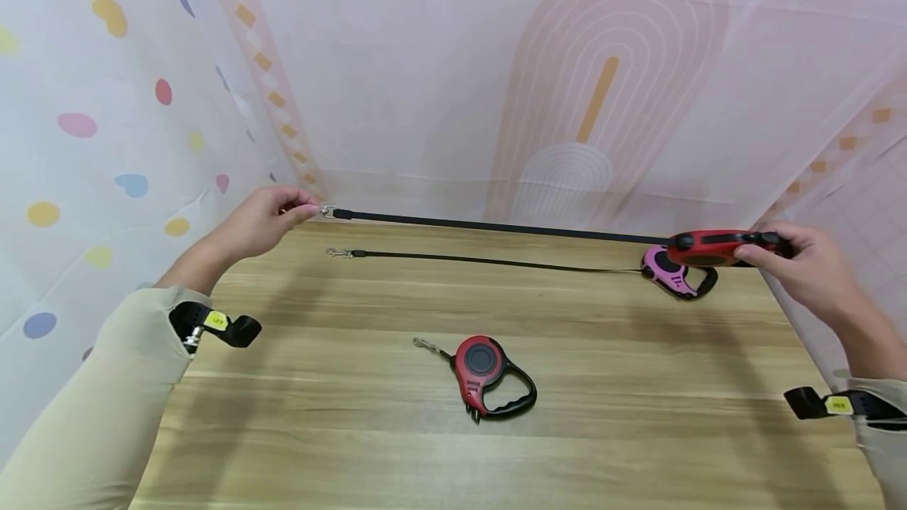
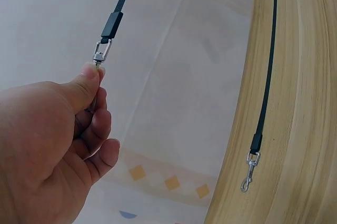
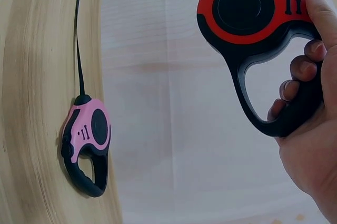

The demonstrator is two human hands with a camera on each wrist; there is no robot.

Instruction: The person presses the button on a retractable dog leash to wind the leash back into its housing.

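Note:
My right hand (image 1: 801,258) grips the black handle of a red retractable leash (image 1: 716,246) (image 3: 253,29), held in the air at the table's far right. Its black strap (image 1: 496,227) runs taut across to my left hand (image 1: 265,219), which pinches the metal clip (image 1: 327,212) (image 2: 101,52) between thumb and fingers. Below it a pink retractable leash (image 1: 673,272) (image 3: 87,139) lies on the wooden table (image 1: 354,431), its thin black cord (image 1: 496,260) pulled out leftward, ending in a clip (image 1: 338,253) (image 2: 248,172).
A second red retractable leash (image 1: 489,375) lies near the table's middle with its clip (image 1: 423,345) just out. Patterned fabric walls (image 1: 106,124) close in the left, back and right sides. Black wrist straps (image 1: 227,327) sit on both sleeves.

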